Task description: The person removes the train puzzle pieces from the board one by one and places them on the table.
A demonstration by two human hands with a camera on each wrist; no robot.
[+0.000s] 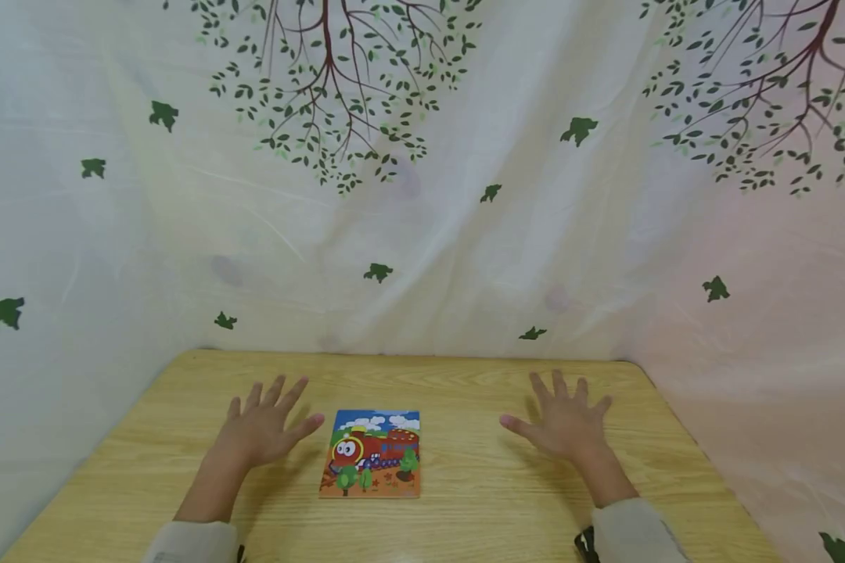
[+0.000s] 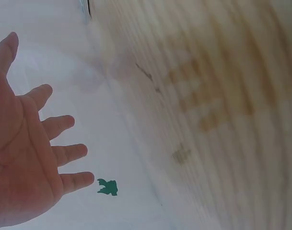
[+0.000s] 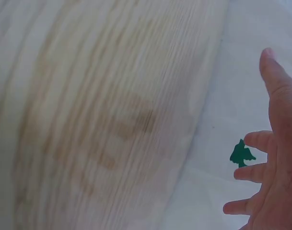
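Note:
A square picture board [image 1: 373,455] with a cartoon red train, green trees and a blue sky lies flat on the wooden table, a little left of the middle. To its left my left hand [image 1: 257,430] is held over the table, fingers straight and spread, thumb pointing toward the board. Farther off on the other side, my right hand [image 1: 566,422] is spread in the same way, palm down. Both wrist views show bare palms: the left hand [image 2: 28,148] and the right hand [image 3: 275,158] hold nothing. Shadows of the fingers fall on the wood.
The light wooden table [image 1: 465,524] ends in a straight far edge with rounded corners. Behind it and along both sides hangs a pale cloth [image 1: 422,234] printed with branches and green bird-like shapes. A dark strap [image 1: 587,543] shows at the right wrist, below the sleeve.

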